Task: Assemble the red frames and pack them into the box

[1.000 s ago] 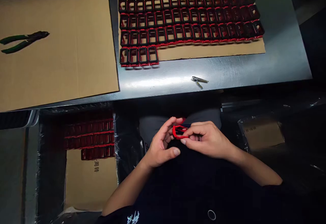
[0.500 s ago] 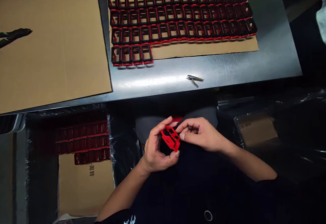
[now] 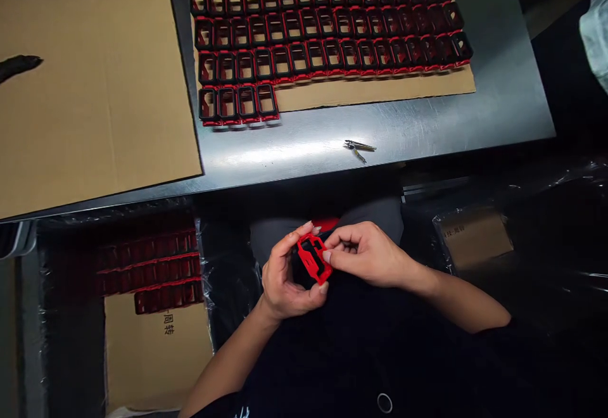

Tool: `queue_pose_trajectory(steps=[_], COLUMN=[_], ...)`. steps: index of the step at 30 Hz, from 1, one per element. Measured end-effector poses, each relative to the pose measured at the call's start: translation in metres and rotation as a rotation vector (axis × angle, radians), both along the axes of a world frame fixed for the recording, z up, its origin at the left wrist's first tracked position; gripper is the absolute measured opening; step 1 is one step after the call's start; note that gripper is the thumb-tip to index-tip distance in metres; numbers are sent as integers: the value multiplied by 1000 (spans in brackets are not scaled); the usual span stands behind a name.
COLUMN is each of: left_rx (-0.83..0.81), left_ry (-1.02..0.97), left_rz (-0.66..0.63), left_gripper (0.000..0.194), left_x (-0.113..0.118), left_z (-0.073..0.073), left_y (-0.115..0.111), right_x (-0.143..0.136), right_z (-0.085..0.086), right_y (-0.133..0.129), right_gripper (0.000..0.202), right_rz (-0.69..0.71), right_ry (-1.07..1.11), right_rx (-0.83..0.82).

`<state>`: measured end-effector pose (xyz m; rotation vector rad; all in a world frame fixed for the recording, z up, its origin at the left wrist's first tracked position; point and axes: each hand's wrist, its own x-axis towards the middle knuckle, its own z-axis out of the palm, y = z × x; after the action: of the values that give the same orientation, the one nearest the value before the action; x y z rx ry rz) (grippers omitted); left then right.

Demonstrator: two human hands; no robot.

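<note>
My left hand [image 3: 289, 278] is closed round a red plastic frame [image 3: 311, 263] with openings and a dark inside, thumb below and fingers above. The frame is tilted, held over my lap. My right hand [image 3: 363, 254] is closed in a pinch, with thumb and index finger at the frame's right edge. The fingertips hide whether anything small is between them. Beyond my hands, on the metal table [image 3: 313, 136], stand several rows of like red-and-black frames [image 3: 289, 60].
Small nippers [image 3: 360, 148] lie near the table's front edge. Cardboard [image 3: 104, 88] covers the table's left. Another box [image 3: 156, 348] at lower left holds more red frames [image 3: 166, 294] on cardboard. A plastic-lined box [image 3: 477, 237] is at right. A dark tool tip [image 3: 21, 66] shows at far left.
My right fingers have moved in over the frame's right side and cover more of it. The frame has turned slightly in my left hand. The whole view has shifted a little.
</note>
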<state>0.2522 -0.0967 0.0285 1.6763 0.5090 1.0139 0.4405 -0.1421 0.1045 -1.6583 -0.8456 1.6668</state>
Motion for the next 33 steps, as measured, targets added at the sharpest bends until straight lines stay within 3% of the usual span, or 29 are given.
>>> queue_pose_trajectory(steps=[14,23,28,33], left_rx=[-180,-178,-266,-341], left_ry=[-11,-1,-80,-114], left_rz=[-68,-79,-113,-171], left_gripper=[87,87,77,73], left_x=[1,1,6,10], left_z=[-1,-3,5,8], left_y=[-3,-6,-6,-5], right_x=[6,6,7,5], right_z=[-12,-17,-25,-26], right_y=[-1,-3,-8,-11], right_gripper=[31,33,46,49], right_rz=[-97,-105,-43,-25], right_ry=[390,446,573,552], right_rx=[-141,-110,-59,-33])
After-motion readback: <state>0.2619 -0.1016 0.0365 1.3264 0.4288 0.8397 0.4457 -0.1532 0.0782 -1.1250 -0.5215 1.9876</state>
